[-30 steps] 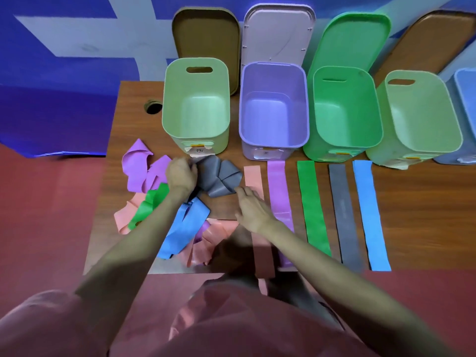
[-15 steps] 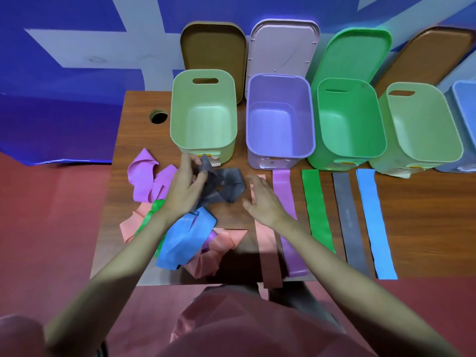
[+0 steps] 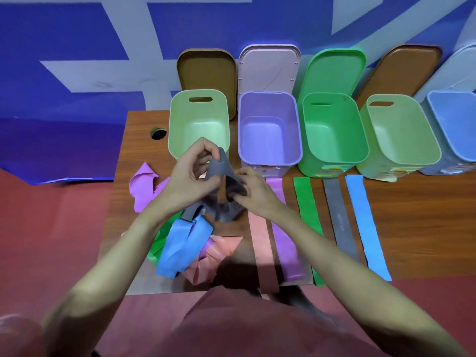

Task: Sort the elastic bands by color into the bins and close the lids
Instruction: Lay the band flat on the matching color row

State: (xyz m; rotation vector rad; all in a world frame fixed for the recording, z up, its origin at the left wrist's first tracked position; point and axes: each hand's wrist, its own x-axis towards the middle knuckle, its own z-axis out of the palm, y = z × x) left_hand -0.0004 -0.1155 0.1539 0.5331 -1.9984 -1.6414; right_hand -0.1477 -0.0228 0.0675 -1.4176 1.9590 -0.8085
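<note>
Both hands' grip, left hand (image 3: 190, 173) and right hand (image 3: 253, 191), pinching grey band (image 3: 222, 176): untwist, flatten, lay beside grey strip (image 3: 337, 215).

Wooden table (image 3: 412, 228) with brown grain pattern, smooth and slightly shiny. Plastic bins: pale green bin (image 3: 177, 130), purple bin (image 3: 296, 130), bright green bin (image 3: 360, 140), smooth-walled with a soft satin sheen. Plastic lids behind: brown lid (image 3: 206, 70) matt, pink lid (image 3: 269, 68) smooth, faintly scratched. Rubbery flat bands, matt and thin: green band (image 3: 307, 204), grey band (image 3: 337, 210), blue band (image 3: 363, 215). Crumpled grey band (image 3: 221, 171), soft, limp, dull-surfaced, creased between both hands. Blue backdrop (image 3: 64, 47) with glossy, sheet-like finish.
</note>
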